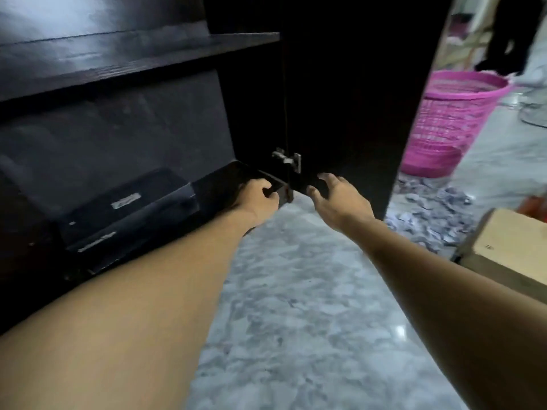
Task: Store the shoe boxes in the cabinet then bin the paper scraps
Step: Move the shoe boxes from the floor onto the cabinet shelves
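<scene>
2 black boxes on the bottom shelf, left hand on 1

from my seat i see the cabinet (118,60) standing open, its door (355,99) swung out to the right, with a metal hinge (288,159) low on its inner edge. on the bottom shelf, towards the left, lies a black shoe box (133,208) with a pale label on its lid. just to the right of it sits a second black box (225,182), at the shelf's front right corner. the left hand (259,199) grips the near end of that box, fingers curled round its edge. the right hand (337,199) is open, fingers spread and slightly bent, holding nothing. it hangs just in front of the door's lower part, and i cannot tell whether it touches the door. the paper scraps (429,220) lie in a heap on the marbled floor (296,306) beyond the door, near a pink basket (453,113). a tan box (509,238) stands at the right edge, close to the scraps.
</scene>
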`<state>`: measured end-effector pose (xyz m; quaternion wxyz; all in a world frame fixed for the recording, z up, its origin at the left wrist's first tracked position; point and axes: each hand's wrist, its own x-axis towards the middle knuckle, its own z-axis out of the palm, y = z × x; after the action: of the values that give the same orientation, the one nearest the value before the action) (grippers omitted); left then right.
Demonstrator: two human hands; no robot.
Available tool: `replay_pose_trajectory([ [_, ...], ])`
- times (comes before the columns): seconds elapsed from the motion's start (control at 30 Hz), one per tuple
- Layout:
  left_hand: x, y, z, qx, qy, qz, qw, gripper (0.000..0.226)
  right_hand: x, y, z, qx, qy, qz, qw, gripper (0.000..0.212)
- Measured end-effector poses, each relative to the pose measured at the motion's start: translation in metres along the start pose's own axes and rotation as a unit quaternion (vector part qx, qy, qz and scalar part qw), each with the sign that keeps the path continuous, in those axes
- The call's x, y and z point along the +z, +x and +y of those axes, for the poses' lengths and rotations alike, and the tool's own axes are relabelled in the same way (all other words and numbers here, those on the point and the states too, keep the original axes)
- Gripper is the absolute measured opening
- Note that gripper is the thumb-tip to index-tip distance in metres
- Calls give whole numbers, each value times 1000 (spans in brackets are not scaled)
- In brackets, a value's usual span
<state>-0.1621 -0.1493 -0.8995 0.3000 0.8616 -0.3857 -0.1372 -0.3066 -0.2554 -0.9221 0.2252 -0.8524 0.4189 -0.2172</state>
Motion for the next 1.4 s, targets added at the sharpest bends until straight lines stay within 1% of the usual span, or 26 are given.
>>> replay_pose_trajectory([
  [0.07, 28, -5, 28, 35, -21, -32, 999, 27, -21, -19, 29, 56, -2, 27, 998, 56],
  [0.2, 82, -22, 76, 84, -40, -101, 991, 54, -61, -65, 88, 155, -26, 70, 985, 57],
  [0.23, 96, -27, 89, 102, -40, -117, 987, 56, -71, -78, 103, 176, -32, 87, 980, 57],
  [0.37, 148, -47, 137, 161, -72, -170, 970, 44, -98, -126, 153, 242, -76, 155, 955, 53],
  [0.43, 175, -55, 159, 167, -87, -195, 963, 46, -108, -146, 175, 270, -103, 178, 941, 55],
  [0.5, 193, -58, 170, 168, -89, -210, 959, 51, -114, -159, 188, 294, -124, 182, 930, 59],
  [0.6, 226, -67, 188, 168, -89, -232, 954, 60, -129, -175, 218, 351, -158, 209, 899, 63],
  [0.73, 256, -78, 192, 140, -107, -256, 950, 69, -146, -187, 244, 424, -180, 200, 865, 76],
  [0.83, 269, -80, 190, 118, -120, -259, 951, 70, -153, -193, 259, 458, -169, 189, 852, 83],
  [0.97, 279, -80, 186, 122, -124, -255, 951, 50, -160, -197, 267, 480, -124, 192, 847, 92],
  [1.07, 279, -80, 183, 114, -144, -254, 950, 46, -162, -195, 267, 482, -110, 196, 847, 95],
  [1.13, 276, -81, 179, 108, -145, -226, 957, 42, -157, -196, 265, 481, -107, 205, 846, 96],
  [1.2, 271, -85, 168, 102, -140, -177, 969, 36, -146, -201, 260, 462, -101, 222, 853, 96],
  [1.3, 266, -93, 143, 95, -151, -95, 979, 34, -125, -215, 256, 405, -56, 286, 866, 94],
  [1.37, 265, -99, 130, 105, -160, -74, 979, 38, -115, -227, 256, 381, -31, 327, 864, 93],
  [1.4, 265, -100, 127, 108, -172, -81, 976, 40, -112, -233, 258, 378, -21, 333, 864, 93],
])
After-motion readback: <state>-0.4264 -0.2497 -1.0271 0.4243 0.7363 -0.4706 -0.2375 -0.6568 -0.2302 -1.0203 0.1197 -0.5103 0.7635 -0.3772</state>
